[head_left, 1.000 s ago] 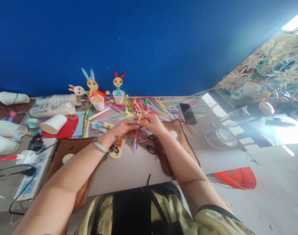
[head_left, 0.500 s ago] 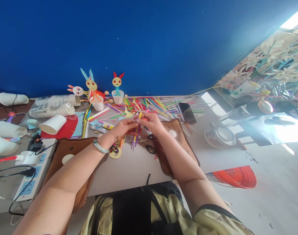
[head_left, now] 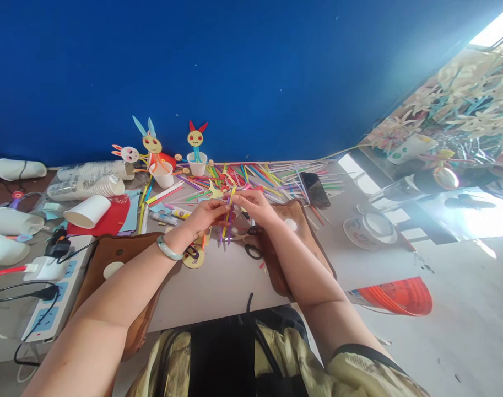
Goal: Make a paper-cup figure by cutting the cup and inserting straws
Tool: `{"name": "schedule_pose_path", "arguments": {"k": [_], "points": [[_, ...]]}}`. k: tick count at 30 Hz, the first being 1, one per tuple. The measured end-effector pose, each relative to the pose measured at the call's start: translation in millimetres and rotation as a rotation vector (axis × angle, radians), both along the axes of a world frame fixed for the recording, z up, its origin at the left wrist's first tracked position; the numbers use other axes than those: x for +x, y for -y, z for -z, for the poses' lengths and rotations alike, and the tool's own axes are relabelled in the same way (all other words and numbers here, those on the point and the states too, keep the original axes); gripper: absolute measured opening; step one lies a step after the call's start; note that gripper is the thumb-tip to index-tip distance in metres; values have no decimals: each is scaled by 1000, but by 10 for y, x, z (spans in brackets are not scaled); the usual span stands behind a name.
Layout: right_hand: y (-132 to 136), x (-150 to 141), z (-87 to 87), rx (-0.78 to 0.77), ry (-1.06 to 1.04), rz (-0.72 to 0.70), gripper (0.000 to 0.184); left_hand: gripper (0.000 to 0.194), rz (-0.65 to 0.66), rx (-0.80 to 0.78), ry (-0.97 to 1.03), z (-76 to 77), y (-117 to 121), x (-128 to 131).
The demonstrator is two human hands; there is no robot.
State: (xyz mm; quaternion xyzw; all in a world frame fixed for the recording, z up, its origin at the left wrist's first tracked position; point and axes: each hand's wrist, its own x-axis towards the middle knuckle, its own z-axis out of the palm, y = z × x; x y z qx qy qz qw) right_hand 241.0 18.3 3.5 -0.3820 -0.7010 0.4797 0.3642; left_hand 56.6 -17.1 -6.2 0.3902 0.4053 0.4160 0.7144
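Observation:
In the middle of the head view, a small bunch of purple and yellow straws [head_left: 227,225] is held roughly upright between my hands. My left hand [head_left: 209,215] is closed, with its fingertips pinching the straws from the left. From the right, my right hand [head_left: 253,206] grips their upper part with thumb and fingers. Black-handled scissors [head_left: 254,252] lie just below my right hand, their blades partly hidden. A round yellow paper face [head_left: 193,258] lies under my left wrist. Glue tubes [head_left: 180,213] lie left of my hands.
Loose coloured straws [head_left: 268,179] spread along the blue wall [head_left: 251,82]. Bunny figures stand in paper cups [head_left: 197,165]. A phone [head_left: 315,189] lies right; stacked cups [head_left: 86,186] and a power strip [head_left: 55,300] are left. Brown pads [head_left: 309,248] lie under my forearms.
The bunch of straws has shifted slightly left and now tilts a little more, with the purple ends more apart at the bottom. Both hands keep their hold.

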Motion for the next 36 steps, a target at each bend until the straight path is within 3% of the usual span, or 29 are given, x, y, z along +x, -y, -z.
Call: {"name": "schedule_pose_path", "arguments": {"k": [8,14,25,36], "points": [[-47,48,17,49,-5,-26,34,30,-23,-36,13,-15,-14,-1],[-56,41,39,35,-24,-23,34,23,-6,-57,21,-26,0,5],[-30,27,4,25,-34,-20,32,32,-9,-31,-2,-56,5,6],[-7,-34,10,47,14,78,32,36,22,16,-55,-47,28,24]]}}
